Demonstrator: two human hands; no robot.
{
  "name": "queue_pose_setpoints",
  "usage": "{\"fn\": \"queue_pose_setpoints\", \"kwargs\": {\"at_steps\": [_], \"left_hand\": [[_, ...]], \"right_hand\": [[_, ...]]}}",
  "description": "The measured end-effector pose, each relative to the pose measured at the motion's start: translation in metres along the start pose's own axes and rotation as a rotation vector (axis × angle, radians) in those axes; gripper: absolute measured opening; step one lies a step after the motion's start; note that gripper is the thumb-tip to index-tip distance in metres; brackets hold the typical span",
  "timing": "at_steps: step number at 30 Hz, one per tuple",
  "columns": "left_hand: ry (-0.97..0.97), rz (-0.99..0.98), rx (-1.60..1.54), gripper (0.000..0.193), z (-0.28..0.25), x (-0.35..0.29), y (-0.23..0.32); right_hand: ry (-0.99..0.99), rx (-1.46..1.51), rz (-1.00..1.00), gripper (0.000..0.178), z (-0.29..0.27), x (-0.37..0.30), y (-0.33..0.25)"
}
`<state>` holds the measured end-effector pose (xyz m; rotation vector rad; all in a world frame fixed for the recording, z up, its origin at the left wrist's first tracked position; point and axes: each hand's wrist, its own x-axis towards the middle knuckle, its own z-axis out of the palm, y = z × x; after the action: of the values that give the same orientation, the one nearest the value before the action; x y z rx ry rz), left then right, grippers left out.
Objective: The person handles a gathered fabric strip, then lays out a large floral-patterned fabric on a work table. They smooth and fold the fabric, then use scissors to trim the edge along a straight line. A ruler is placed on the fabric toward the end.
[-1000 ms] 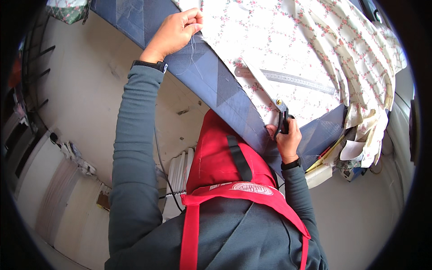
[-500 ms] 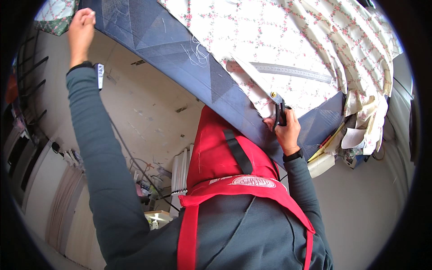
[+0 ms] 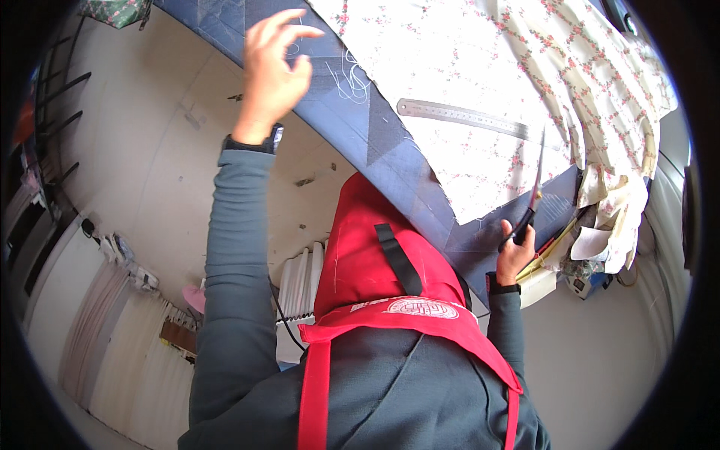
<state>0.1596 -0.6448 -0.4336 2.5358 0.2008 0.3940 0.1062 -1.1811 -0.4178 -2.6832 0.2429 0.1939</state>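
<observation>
My right hand (image 3: 516,255) is closed round the black handles of a pair of scissors (image 3: 535,196), whose long blades point away from me over the corner of the table. White cloth with a pink floral lattice (image 3: 465,161) lies on the blue-covered table (image 3: 337,127), its cut edge slanting toward me. On that cloth rests a steel ruler (image 3: 469,116), left of the scissor blades. My left hand (image 3: 276,71) is raised over the table's near edge, fingers apart and holding nothing. Loose white threads (image 3: 351,81) lie just right of it.
At the right the cloth bunches into folds (image 3: 600,97) and hangs over the table's side. Fabric scraps and papers (image 3: 592,244) stick out by the right corner. A green floral bundle (image 3: 116,11) sits at the far left. Dark rack bars (image 3: 67,116) stand left.
My left hand has swung right from the far left and its fingers have spread. My right hand has carried the scissors right, off the cloth's near corner, turning the blades more upright in view.
</observation>
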Motion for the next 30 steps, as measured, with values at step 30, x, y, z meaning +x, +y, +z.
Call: {"fn": "queue_pose_setpoints", "kwargs": {"at_steps": [30], "left_hand": [[-0.473,-0.42,-1.33,0.008,0.024,0.017,0.019]], "right_hand": [[-1.232,1.637,0.933,0.032,0.124,0.017,-0.285]]}}
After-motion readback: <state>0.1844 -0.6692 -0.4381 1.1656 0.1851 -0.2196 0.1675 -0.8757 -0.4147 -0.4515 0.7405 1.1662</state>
